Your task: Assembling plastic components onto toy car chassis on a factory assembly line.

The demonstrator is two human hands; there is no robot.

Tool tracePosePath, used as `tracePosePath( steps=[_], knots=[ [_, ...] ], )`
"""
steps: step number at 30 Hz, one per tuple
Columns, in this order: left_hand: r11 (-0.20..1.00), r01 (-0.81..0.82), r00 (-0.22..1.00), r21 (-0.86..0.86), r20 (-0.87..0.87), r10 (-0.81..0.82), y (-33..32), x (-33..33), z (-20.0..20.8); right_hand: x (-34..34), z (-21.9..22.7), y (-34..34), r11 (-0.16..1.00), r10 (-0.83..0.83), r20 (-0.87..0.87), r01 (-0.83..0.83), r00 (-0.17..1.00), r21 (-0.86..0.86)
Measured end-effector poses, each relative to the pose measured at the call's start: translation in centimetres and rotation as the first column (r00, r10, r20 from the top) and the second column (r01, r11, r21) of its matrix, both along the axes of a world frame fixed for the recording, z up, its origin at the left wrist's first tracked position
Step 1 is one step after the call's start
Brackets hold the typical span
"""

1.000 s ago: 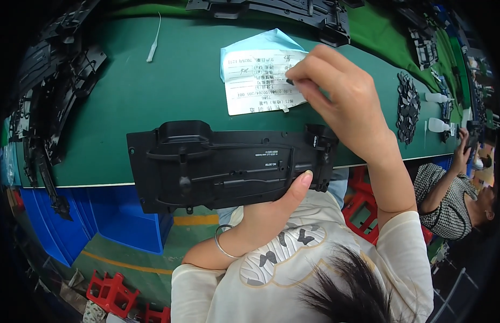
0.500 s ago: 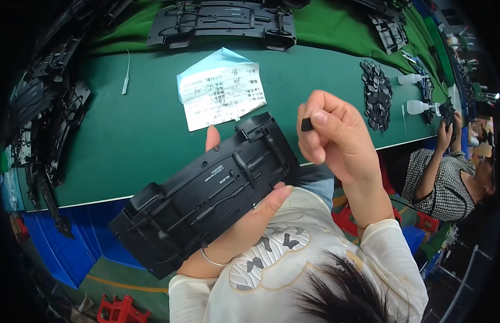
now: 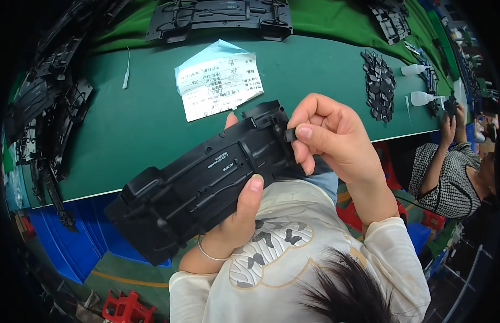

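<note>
A black plastic toy-car chassis (image 3: 199,175) lies slanted across the view, its moulded underside facing up. My left hand (image 3: 240,215) grips it from beneath, the thumb along the near edge and a fingertip showing past the far edge. Between thumb and forefinger, my right hand (image 3: 331,134) pinches a small black flat piece (image 3: 290,134). That piece is at the chassis's right end; whether the two touch I cannot tell.
A heap of small black pieces (image 3: 379,86) lies on the green table (image 3: 147,129), with white bottles (image 3: 421,99) beyond it. Printed paper (image 3: 220,89) and a thin white applicator (image 3: 126,72) lie ahead. More chassis (image 3: 220,19) stand behind. A co-worker (image 3: 444,167) sits at right.
My right hand has moved left, bringing the small black piece to the chassis's right end. The left thumb has shifted left along the near edge, and the chassis has tipped slightly.
</note>
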State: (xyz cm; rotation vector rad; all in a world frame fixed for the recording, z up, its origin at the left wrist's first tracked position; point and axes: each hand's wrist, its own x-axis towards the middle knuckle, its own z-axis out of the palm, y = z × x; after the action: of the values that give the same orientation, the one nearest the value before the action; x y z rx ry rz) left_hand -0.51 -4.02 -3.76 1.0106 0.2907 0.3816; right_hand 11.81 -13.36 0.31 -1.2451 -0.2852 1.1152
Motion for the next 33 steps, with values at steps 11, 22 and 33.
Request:
tracePosePath(
  steps=[11,22,33],
  knots=[
    [0.944,-0.008,0.998,0.330,-0.052,0.026,0.3,0.0,0.0,-1.1,-1.0,-0.4,1.000,-0.002,0.214,-0.003,0.977,0.020],
    [0.979,-0.103,0.994,0.176,0.040,0.097,0.5,-0.3,0.0,-3.1,-1.5,-1.1,0.999,0.011,0.739,0.023,0.673,-0.036],
    [0.915,-0.119,0.991,0.385,-0.017,0.136,0.6,-0.5,0.0,-3.2,-1.8,-0.9,0.999,-0.011,0.864,0.036,0.504,-0.009]
  ],
)
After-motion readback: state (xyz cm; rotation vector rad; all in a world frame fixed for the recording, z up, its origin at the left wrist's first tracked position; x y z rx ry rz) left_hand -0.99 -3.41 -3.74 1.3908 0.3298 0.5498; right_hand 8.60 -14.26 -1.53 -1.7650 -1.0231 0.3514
